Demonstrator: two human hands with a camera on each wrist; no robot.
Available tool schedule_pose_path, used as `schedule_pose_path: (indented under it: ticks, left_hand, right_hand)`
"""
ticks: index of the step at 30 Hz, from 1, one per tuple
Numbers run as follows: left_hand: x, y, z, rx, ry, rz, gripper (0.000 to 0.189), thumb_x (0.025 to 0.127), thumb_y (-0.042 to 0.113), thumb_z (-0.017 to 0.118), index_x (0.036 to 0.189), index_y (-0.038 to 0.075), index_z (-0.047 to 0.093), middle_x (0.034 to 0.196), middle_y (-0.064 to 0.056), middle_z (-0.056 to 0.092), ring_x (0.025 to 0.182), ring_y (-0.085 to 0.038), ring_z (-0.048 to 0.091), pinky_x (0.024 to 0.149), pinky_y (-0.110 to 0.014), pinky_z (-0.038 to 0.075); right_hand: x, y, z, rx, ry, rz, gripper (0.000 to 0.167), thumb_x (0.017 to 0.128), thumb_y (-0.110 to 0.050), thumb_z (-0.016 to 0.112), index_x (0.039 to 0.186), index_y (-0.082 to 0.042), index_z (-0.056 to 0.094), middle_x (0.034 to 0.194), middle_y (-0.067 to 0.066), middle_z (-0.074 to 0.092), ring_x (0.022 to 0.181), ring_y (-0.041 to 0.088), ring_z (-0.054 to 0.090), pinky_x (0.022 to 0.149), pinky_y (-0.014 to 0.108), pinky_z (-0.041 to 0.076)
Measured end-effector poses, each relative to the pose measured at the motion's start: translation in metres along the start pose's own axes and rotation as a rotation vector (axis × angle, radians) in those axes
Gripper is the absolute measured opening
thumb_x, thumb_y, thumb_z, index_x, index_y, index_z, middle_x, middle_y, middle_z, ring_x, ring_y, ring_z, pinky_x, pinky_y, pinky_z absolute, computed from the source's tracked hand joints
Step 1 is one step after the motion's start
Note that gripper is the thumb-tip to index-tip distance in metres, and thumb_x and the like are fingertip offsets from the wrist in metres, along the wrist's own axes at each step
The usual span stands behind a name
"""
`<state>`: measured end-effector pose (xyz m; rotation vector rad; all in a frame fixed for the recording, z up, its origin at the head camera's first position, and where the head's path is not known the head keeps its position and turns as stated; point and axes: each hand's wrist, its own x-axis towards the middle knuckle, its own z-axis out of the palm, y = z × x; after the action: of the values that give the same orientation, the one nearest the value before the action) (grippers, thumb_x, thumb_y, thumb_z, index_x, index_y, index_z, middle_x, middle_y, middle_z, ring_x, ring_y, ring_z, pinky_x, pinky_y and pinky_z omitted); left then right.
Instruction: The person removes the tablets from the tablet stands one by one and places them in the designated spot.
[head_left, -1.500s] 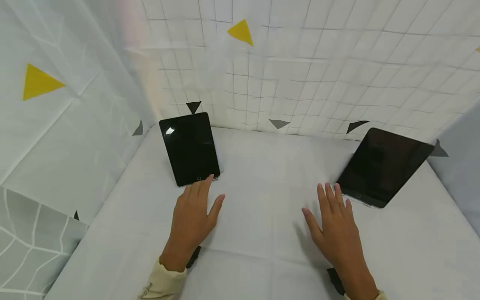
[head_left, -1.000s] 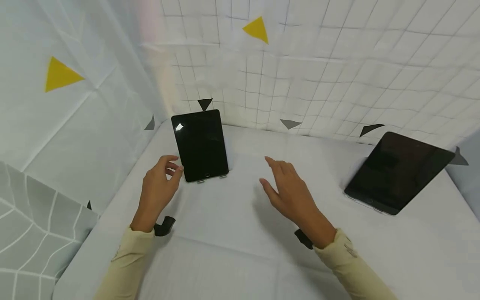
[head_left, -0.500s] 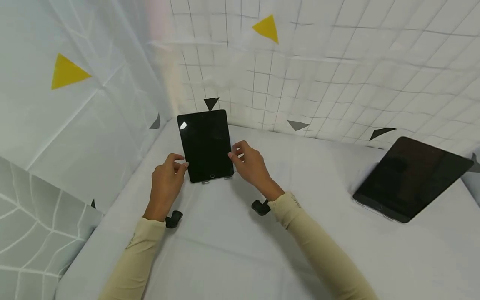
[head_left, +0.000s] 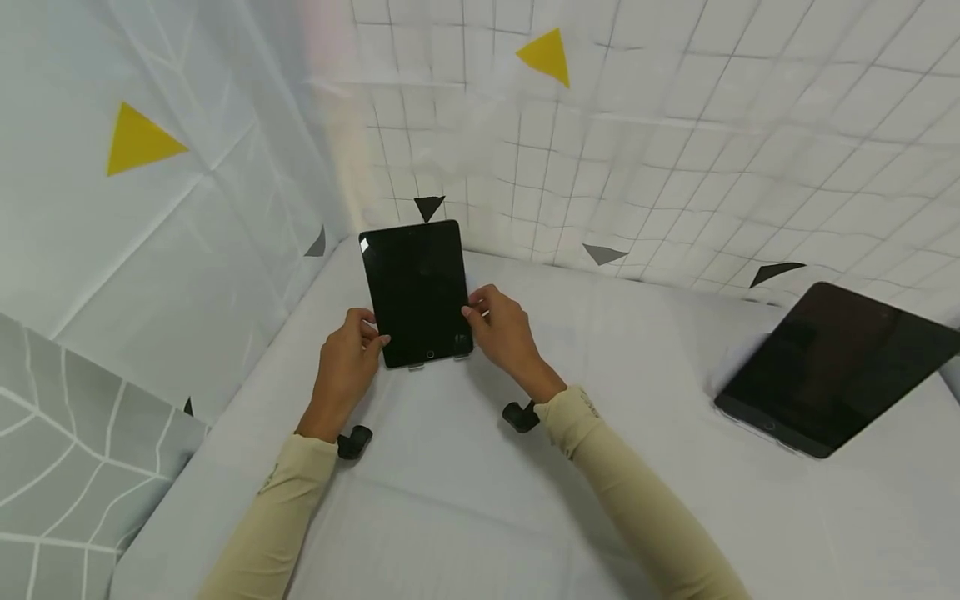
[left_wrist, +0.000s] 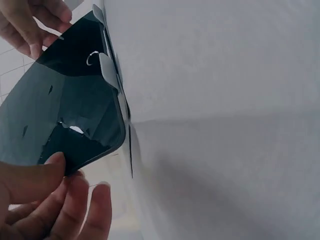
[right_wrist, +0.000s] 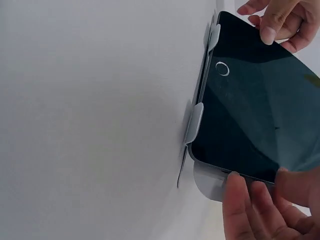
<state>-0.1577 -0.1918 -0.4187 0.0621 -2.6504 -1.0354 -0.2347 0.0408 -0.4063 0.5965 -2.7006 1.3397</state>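
A black tablet with a round home button leans back on a pale stand. Two small lips of the stand sit in front of its lower edge in the right wrist view. My left hand pinches the tablet's left edge near the bottom, thumb on the screen and fingers behind. On the opposite edge my right hand pinches it the same way, a little higher up. Most of the stand is hidden behind the tablet.
Another black tablet stands propped at an angle on the right of the white-covered table. A white grid-lined sheet rises behind, and a pale sheet with a yellow triangle closes the left side.
Both hands have moved left and forward from flat, spread poses to the left tablet's side edges and now grip it. The view has shifted left. The right tablet stays propped.
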Motion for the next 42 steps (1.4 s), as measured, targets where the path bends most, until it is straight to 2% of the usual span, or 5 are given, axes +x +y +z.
schedule_pose_path:
  ticks: [8,17,23,29,42]
  left_hand:
    - [0.002,0.004,0.003,-0.055,0.015,0.091,0.026,0.103,0.003,0.066,0.123,-0.001,0.05,0.101,-0.016,0.063,0.088,-0.032,0.063,0.072,-0.043,0.05]
    - [0.012,0.024,0.012,-0.141,-0.018,0.179,0.029,0.103,0.004,0.067,0.128,0.0,0.053,0.105,-0.015,0.066,0.098,-0.032,0.065,0.083,-0.047,0.054]
    - [0.011,0.039,0.026,-0.141,-0.101,0.243,0.034,0.102,0.004,0.068,0.133,0.0,0.056,0.105,-0.012,0.068,0.092,-0.028,0.067,0.075,-0.042,0.055]
    - [0.009,0.053,0.038,-0.173,-0.179,0.276,0.033,0.102,0.005,0.068,0.133,0.001,0.057,0.103,-0.011,0.068,0.088,-0.027,0.067,0.074,-0.041,0.055]
    - [0.004,0.053,0.056,-0.232,-0.266,0.274,0.031,0.1,0.003,0.07,0.128,0.001,0.057,0.096,-0.004,0.066,0.081,-0.019,0.064,0.074,-0.038,0.054]
  right_hand:
    - [-0.006,0.007,-0.008,0.04,0.041,-0.035,0.014,0.106,-0.014,0.065,0.115,-0.003,0.062,0.099,0.008,0.07,0.074,0.018,0.066,0.062,0.033,0.051]
    - [-0.023,0.006,-0.045,0.019,0.106,-0.086,0.013,0.105,-0.012,0.066,0.113,-0.002,0.062,0.099,0.009,0.07,0.078,0.026,0.071,0.064,0.037,0.051]
    - [-0.052,0.021,-0.06,0.01,0.13,-0.004,0.012,0.106,-0.012,0.064,0.112,-0.002,0.061,0.093,0.01,0.07,0.08,0.031,0.071,0.063,0.037,0.052]
    - [-0.073,0.032,-0.075,0.007,0.142,0.045,0.012,0.106,-0.011,0.065,0.113,-0.003,0.061,0.091,0.011,0.07,0.08,0.03,0.07,0.064,0.037,0.05]
    - [-0.093,0.039,-0.086,-0.011,0.116,0.138,0.011,0.105,-0.013,0.066,0.111,-0.004,0.062,0.087,0.007,0.068,0.075,0.025,0.069,0.065,0.038,0.052]
